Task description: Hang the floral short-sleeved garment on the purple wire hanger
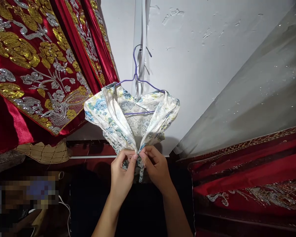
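Note:
A white garment with a blue and yellow floral print [98, 107] hangs on a purple wire hanger [148, 82]. Its neckline lies open in a deep V, and its front edges meet low down between my hands. My left hand [123, 168] pinches the left front edge between thumb and fingers. Opposite it, nearly touching, my right hand [156, 166] pinches the right front edge. Whatever fastening lies between the fingertips is too small to make out. Below the hands a narrow end of the printed cloth dangles.
White straps [143, 26] run down the white wall [199, 59] behind the hanger. Red cloth with gold and silver embroidery [49, 65] hangs at the left. Sheer glittery fabric [256, 95] and a red beaded garment [249, 177] fill the right. A white cable [66, 205] lies lower left.

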Demonstrator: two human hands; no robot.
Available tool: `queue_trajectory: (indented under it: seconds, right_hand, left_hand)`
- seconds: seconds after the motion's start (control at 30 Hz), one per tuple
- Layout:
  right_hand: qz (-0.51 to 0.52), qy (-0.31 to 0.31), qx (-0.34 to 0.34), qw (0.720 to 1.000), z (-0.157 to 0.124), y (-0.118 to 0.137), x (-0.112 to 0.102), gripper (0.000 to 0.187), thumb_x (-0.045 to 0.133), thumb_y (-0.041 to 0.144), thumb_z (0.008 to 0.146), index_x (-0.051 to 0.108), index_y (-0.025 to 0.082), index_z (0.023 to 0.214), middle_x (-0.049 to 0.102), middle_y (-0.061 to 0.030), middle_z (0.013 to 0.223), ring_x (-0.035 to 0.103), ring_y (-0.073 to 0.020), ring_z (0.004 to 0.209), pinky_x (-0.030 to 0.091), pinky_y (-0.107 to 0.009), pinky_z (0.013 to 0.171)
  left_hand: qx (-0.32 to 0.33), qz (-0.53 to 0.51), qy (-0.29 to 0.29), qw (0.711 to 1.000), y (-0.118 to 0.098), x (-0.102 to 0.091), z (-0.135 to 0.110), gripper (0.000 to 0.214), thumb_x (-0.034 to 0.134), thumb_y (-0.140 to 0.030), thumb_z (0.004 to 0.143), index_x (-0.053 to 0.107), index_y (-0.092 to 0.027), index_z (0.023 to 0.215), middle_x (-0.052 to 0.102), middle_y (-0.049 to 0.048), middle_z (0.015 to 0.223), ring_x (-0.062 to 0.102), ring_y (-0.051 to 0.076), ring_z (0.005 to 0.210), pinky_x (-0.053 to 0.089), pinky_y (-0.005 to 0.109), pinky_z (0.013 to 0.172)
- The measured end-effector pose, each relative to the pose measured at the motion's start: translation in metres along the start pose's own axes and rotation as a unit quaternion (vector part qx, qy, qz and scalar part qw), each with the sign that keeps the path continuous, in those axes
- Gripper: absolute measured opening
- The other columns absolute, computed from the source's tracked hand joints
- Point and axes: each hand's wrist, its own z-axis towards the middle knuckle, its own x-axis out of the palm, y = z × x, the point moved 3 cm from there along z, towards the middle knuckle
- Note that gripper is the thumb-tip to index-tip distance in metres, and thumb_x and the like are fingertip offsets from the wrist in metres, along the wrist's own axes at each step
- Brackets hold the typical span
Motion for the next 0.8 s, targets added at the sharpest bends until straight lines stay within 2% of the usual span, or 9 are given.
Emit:
queue_trajectory:
  seconds: [0.1, 0.23, 0.3, 0.37, 0.43, 0.53, 0.63, 0.7, 0.8]
  right_hand:
    - [-0.111, -0.009, -0.092, 0.989, 0.016, 0.0, -0.002, 0.014, 0.053, 0.031, 0.098, 0.059, 0.021, 0.09, 0.054, 0.0019, 0.067, 0.049, -0.0118, 0.057, 0.039, -0.025, 0.057]
    - [-0.198, -0.048, -0.204, 0.958, 0.072, 0.012, -0.018, 0.016, 0.051, 0.03, 0.098, 0.058, 0.021, 0.086, 0.051, 0.0036, 0.061, 0.043, -0.01, 0.048, 0.033, -0.025, 0.05]
    - [-0.206, -0.083, -0.244, 0.944, 0.108, 0.027, -0.029, 0.014, 0.052, 0.03, 0.098, 0.059, 0.021, 0.089, 0.043, 0.006, 0.056, 0.035, -0.0095, 0.045, 0.026, -0.025, 0.045]
    - [-0.197, -0.11, -0.288, 0.931, 0.14, 0.046, -0.037, 0.011, 0.054, 0.03, 0.098, 0.059, 0.021, 0.093, 0.042, 0.0061, 0.058, 0.035, -0.0096, 0.048, 0.025, -0.026, 0.047]
    - [-0.183, -0.141, -0.333, 0.914, 0.161, 0.065, -0.041, 0.011, 0.054, 0.031, 0.099, 0.057, 0.021, 0.093, 0.039, 0.0064, 0.059, 0.034, -0.0095, 0.05, 0.025, -0.026, 0.05]
    - [-0.163, -0.148, -0.355, 0.908, 0.167, 0.084, -0.04, 0.013, 0.052, 0.034, 0.1, 0.055, 0.022, 0.093, 0.034, 0.0068, 0.058, 0.031, -0.0097, 0.05, 0.026, -0.027, 0.052]
    - [-0.138, -0.126, -0.334, 0.924, 0.151, 0.089, -0.035, 0.017, 0.051, 0.039, 0.1, 0.054, 0.023, 0.093, 0.035, 0.0061, 0.057, 0.031, -0.0101, 0.05, 0.026, -0.028, 0.051]
    - [-0.121, -0.122, -0.317, 0.933, 0.138, 0.09, -0.033, 0.02, 0.052, 0.042, 0.1, 0.055, 0.023, 0.092, 0.035, 0.0059, 0.056, 0.031, -0.0103, 0.049, 0.025, -0.028, 0.05]
    - [-0.107, -0.11, -0.285, 0.946, 0.127, 0.09, -0.031, 0.022, 0.052, 0.044, 0.099, 0.055, 0.023, 0.092, 0.038, 0.0054, 0.055, 0.033, -0.0107, 0.048, 0.026, -0.029, 0.049]
  left_hand:
    - [-0.022, 0.007, -0.008, 1.0, 0.008, -0.001, 0.002, 0.013, 0.064, -0.033, 0.094, 0.062, -0.02, 0.091, 0.061, 0.0001, 0.081, 0.056, 0.015, 0.078, 0.045, 0.025, 0.073]
    - [-0.044, 0.019, 0.014, 0.999, 0.02, -0.003, 0.005, 0.017, 0.062, -0.036, 0.095, 0.06, -0.02, 0.091, 0.06, 0.0006, 0.081, 0.056, 0.015, 0.079, 0.044, 0.026, 0.074]
    - [-0.043, 0.019, 0.034, 0.998, 0.022, -0.001, 0.003, 0.018, 0.059, -0.036, 0.096, 0.058, -0.02, 0.09, 0.057, 0.0004, 0.08, 0.054, 0.015, 0.078, 0.044, 0.026, 0.074]
    - [-0.036, 0.024, 0.051, 0.998, 0.024, 0.001, -0.002, 0.018, 0.056, -0.036, 0.098, 0.056, -0.02, 0.089, 0.055, 0.0004, 0.08, 0.053, 0.015, 0.078, 0.043, 0.026, 0.073]
    - [-0.023, 0.034, 0.082, 0.996, 0.025, 0.004, -0.006, 0.016, 0.053, -0.034, 0.099, 0.055, -0.02, 0.091, 0.055, 0.0009, 0.082, 0.053, 0.015, 0.078, 0.043, 0.026, 0.073]
    - [-0.004, 0.054, 0.14, 0.989, 0.024, 0.003, -0.005, 0.015, 0.051, -0.031, 0.1, 0.055, -0.02, 0.092, 0.057, 0.002, 0.084, 0.056, 0.016, 0.078, 0.044, 0.027, 0.072]
    - [0.02, 0.067, 0.166, 0.984, 0.009, -0.004, 0.018, 0.013, 0.054, -0.03, 0.099, 0.059, -0.02, 0.092, 0.062, 0.0031, 0.087, 0.06, 0.017, 0.082, 0.046, 0.028, 0.075]
    - [0.072, 0.051, 0.134, 0.987, -0.015, -0.01, 0.045, 0.01, 0.057, -0.028, 0.097, 0.062, -0.021, 0.102, 0.066, 0.0041, 0.092, 0.063, 0.018, 0.087, 0.048, 0.029, 0.08]
    - [0.198, 0.033, 0.028, 0.979, -0.063, -0.017, 0.091, 0.027, 0.06, -0.026, 0.096, 0.062, -0.022, 0.123, 0.066, 0.0042, 0.095, 0.063, 0.018, 0.087, 0.05, 0.03, 0.083]
